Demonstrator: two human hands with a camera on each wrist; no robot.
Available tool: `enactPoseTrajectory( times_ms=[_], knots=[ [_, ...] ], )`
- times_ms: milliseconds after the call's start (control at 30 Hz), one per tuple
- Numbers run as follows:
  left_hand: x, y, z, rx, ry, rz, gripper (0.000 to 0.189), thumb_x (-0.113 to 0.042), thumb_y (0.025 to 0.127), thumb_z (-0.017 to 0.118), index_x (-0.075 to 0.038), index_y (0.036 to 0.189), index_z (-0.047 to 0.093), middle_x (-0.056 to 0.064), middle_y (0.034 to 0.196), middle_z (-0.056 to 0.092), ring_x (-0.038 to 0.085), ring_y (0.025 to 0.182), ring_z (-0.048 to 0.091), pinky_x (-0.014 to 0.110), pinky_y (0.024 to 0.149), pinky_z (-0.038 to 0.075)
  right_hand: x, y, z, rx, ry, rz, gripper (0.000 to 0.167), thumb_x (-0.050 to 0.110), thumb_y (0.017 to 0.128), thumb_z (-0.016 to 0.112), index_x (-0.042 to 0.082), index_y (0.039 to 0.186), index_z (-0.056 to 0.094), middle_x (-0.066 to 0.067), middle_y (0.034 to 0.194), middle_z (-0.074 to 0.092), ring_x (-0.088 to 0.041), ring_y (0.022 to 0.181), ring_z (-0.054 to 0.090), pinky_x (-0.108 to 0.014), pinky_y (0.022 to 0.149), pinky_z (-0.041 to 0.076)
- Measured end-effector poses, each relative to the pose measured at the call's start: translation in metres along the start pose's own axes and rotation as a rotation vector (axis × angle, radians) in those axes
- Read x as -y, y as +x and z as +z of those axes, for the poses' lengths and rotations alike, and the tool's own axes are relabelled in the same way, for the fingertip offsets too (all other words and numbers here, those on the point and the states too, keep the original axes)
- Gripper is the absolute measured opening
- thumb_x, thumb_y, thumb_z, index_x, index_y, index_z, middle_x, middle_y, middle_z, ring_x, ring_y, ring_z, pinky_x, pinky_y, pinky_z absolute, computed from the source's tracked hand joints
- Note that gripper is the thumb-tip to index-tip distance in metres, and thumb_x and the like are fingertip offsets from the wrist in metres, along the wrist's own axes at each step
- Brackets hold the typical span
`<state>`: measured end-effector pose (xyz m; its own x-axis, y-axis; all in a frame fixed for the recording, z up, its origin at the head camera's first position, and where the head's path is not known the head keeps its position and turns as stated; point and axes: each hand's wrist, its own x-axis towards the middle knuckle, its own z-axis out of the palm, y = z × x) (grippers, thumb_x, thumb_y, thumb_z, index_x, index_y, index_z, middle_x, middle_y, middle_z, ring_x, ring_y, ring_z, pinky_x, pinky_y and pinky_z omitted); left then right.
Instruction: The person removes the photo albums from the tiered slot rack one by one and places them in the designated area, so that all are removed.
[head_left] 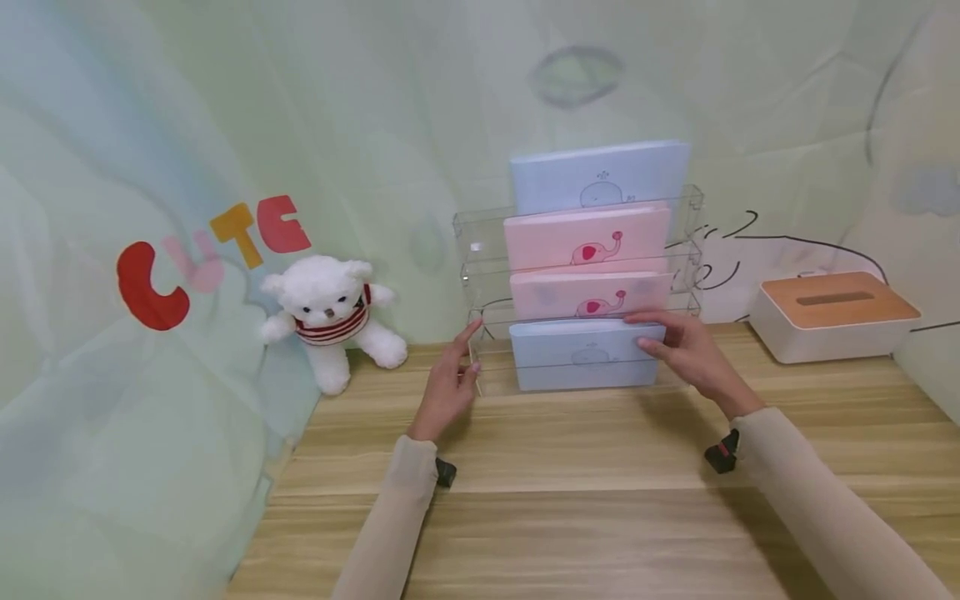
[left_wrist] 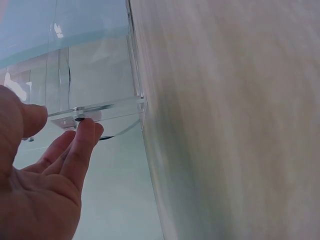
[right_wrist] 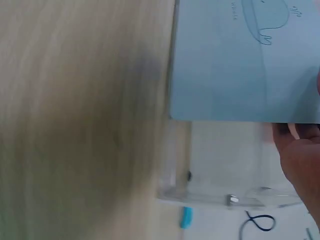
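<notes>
A clear acrylic rack (head_left: 491, 379) stands on the table with several tiers of booklets. In its lowest tier sits a pale blue booklet (head_left: 570, 377) with a whale drawing, large in the right wrist view (right_wrist: 220, 75). My right hand (head_left: 693, 358) pinches that booklet's top right corner, thumb in front and fingers behind. At the rack's left end, my left hand (head_left: 447, 387) touches the side with extended fingers. The left wrist view shows those fingertips (left_wrist: 87, 130) against the clear side panel. Above are two pink elephant booklets (head_left: 547, 242) and a blue whale booklet (head_left: 555, 179).
A white plush bear (head_left: 318, 287) in a striped top sits left of the rack. To the right stands a white tissue box (head_left: 832, 337) with a wooden lid. Behind hangs a printed curtain (head_left: 420, 108); the wooden table (head_left: 570, 517) extends in front.
</notes>
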<state>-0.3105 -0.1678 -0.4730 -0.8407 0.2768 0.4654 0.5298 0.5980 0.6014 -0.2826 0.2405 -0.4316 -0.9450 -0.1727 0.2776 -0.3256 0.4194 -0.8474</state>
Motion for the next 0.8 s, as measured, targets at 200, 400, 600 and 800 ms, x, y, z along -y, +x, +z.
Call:
enactPoseTrajectory(
  times_ms=[200, 400, 600, 800],
  knots=[
    [0.000, 0.000, -0.001, 0.018, -0.009, -0.006, 0.077, 0.002, 0.105, 0.062, -0.032, 0.168, 0.035, 0.025, 0.142, 0.060, 0.032, 0.093, 0.074, 0.042, 0.082, 0.063, -0.008, 0.001, 0.008, -0.058, 0.081, 0.013, 0.034, 0.010, 0.105, 0.069, 0.010, 0.138, 0.072, 0.001, 0.151, 0.066, 0.005, 0.129, 0.052, -0.011, 0.099, 0.045],
    [-0.001, 0.001, -0.003, 0.018, -0.007, -0.010, 0.077, 0.001, 0.105, 0.062, -0.033, 0.168, 0.034, 0.027, 0.143, 0.060, 0.029, 0.089, 0.073, 0.039, 0.080, 0.062, -0.006, 0.004, 0.015, -0.178, 0.121, 0.083, 0.028, 0.010, 0.105, 0.067, 0.010, 0.132, 0.076, 0.019, 0.127, 0.072, -0.001, 0.112, 0.051, -0.019, 0.091, 0.040],
    [-0.001, 0.002, -0.003, 0.018, -0.003, -0.003, 0.076, 0.001, 0.105, 0.061, -0.033, 0.168, 0.034, 0.026, 0.137, 0.062, 0.028, 0.086, 0.071, 0.037, 0.078, 0.061, -0.001, 0.007, 0.020, -0.295, 0.170, 0.147, 0.024, 0.004, 0.103, 0.069, 0.003, 0.125, 0.078, 0.026, 0.110, 0.068, -0.019, 0.088, 0.038, -0.031, 0.073, 0.032],
    [-0.001, 0.002, -0.002, 0.031, -0.019, -0.019, 0.076, 0.002, 0.105, 0.060, -0.033, 0.168, 0.034, 0.028, 0.141, 0.061, 0.031, 0.087, 0.074, 0.039, 0.079, 0.061, 0.009, 0.009, 0.020, -0.356, 0.184, 0.117, 0.023, 0.004, 0.102, 0.069, 0.005, 0.124, 0.079, 0.028, 0.114, 0.070, -0.014, 0.094, 0.044, -0.029, 0.076, 0.035]
  ],
)
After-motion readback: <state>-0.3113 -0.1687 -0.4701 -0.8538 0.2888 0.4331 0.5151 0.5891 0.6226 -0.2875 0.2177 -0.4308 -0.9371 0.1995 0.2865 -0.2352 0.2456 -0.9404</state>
